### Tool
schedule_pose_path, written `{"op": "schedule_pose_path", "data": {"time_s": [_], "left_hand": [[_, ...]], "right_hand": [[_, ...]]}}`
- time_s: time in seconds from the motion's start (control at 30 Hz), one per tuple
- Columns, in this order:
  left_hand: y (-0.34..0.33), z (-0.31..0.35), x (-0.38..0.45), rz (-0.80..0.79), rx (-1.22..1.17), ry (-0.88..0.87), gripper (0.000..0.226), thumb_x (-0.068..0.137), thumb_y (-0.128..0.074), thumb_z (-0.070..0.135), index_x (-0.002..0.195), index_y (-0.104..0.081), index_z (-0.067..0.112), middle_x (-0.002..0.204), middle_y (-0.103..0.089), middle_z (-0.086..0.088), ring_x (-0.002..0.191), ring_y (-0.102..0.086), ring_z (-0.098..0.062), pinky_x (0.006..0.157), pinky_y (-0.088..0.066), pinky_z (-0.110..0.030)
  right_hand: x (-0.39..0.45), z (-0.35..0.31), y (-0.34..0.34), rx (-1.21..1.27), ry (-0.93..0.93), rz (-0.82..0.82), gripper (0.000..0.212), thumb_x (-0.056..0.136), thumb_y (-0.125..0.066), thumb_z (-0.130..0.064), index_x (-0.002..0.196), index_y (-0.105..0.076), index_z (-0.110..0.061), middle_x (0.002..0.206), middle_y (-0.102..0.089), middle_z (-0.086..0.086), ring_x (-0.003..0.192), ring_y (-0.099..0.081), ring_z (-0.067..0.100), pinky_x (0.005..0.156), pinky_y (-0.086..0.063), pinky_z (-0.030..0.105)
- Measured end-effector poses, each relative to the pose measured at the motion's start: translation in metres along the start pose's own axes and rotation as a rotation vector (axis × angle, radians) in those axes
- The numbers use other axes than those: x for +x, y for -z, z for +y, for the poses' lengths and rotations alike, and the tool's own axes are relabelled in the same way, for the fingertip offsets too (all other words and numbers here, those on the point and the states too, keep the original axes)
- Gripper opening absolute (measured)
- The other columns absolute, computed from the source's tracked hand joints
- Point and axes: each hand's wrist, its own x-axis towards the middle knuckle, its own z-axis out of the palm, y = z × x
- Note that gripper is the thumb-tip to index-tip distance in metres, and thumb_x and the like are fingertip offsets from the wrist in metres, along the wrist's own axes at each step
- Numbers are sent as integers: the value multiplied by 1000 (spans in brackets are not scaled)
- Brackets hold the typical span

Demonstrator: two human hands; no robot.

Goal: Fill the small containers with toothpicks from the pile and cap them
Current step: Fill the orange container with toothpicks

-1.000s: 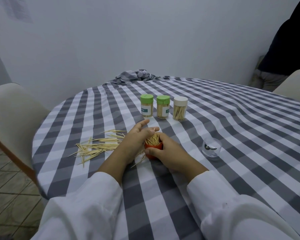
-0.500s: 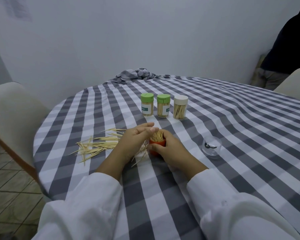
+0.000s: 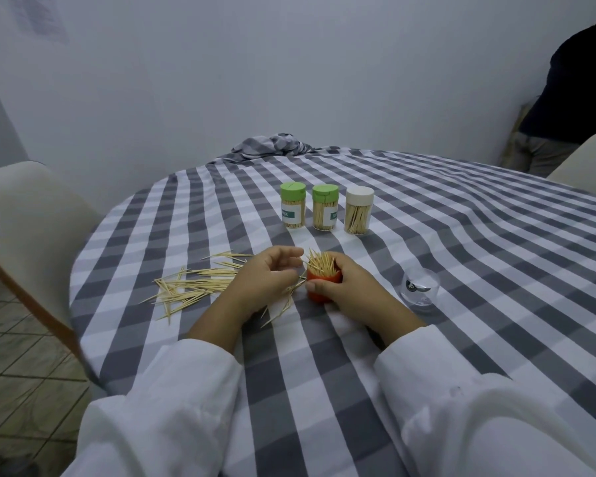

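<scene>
The light was dim, soft and cool, with a blue-grey cast over the wall [image 3: 289, 80] and the cloth [image 3: 461, 270], and no glare anywhere. Shadows were faint: thin smudges lay under the hands and at the feet of the jars [image 3: 324, 208] near the table's far edge. The wide lens bowed the cloth's stripes and the table's rim, worst toward the frame's edges, where the sleeves [image 3: 172, 418] and the chair [image 3: 31, 228] at the left looked soft and smeared.
</scene>
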Motion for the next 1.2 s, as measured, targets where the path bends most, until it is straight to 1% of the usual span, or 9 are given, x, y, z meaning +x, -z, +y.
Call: {"op": "schedule_pose_path", "data": {"time_s": [0.2,0.37,0.47,0.63,0.77,0.83,0.97,1.1,1.2], "left_hand": [[-7,-8,2,46,382,-42,44,89,-65,16,130,-54,26,92,-68,9,89,-61,-7,70,-41,-13],[-12,-9,8,122,724,-57,48,93,-57,26,139,-46,27,131,-57,5,124,-48,-16,110,-32,-39],[-19,-6,15,-6,917,-180,50,96,-49,28,144,-38,27,152,-35,5,139,-30,-15,114,-24,-42],[-20,6,25,-147,1064,-200,32,99,-45,26,129,-57,25,130,-56,1,117,-51,-18,103,-38,-35],[-5,16,24,-156,1217,-77,23,97,-51,30,115,-64,27,115,-63,4,110,-55,-18,105,-31,-37],[-3,20,21,-91,1155,-22,26,96,-52,35,118,-63,29,119,-63,5,116,-51,-18,106,-26,-40],[-16,30,19,55,483,234,50,90,-47,59,117,-65,21,123,-61,1,118,-51,-25,105,-36,-46],[-30,36,28,117,392,366,52,90,-40,64,94,-68,20,120,-64,-3,115,-53,-27,105,-36,-44],[-34,43,26,123,274,397,44,93,-49,51,110,-66,13,121,-61,-3,104,-53,-22,84,-39,-30]], "right_hand": [[2,7,16,-22,-57,3,56,87,-64,-29,137,-37,-23,124,-49,-4,102,-43,10,89,-36,25],[3,9,25,-9,-129,30,62,88,-62,-30,141,-31,-23,135,-44,2,102,-40,13,97,-38,32],[2,9,24,-19,-113,29,61,88,-62,-30,141,-32,-23,137,-44,3,103,-39,12,93,-37,29],[4,8,23,-20,-130,35,64,88,-63,-31,142,-29,-23,140,-42,3,115,-43,18,100,-37,34],[4,8,24,-17,-140,18,65,88,-62,-31,143,-28,-23,141,-40,3,124,-41,23,102,-36,35],[4,8,24,-16,-141,18,65,89,-62,-31,143,-28,-23,141,-40,3,124,-42,23,103,-36,35],[3,7,22,-26,-131,31,64,89,-62,-31,142,-29,-23,139,-42,3,119,-43,21,101,-37,34],[2,8,22,-14,-119,28,61,89,-61,-29,142,-30,-22,138,-43,3,111,-43,17,99,-37,32],[1,8,22,-21,-115,28,61,89,-61,-29,142,-30,-22,139,-43,3,115,-43,18,101,-37,33]]}}
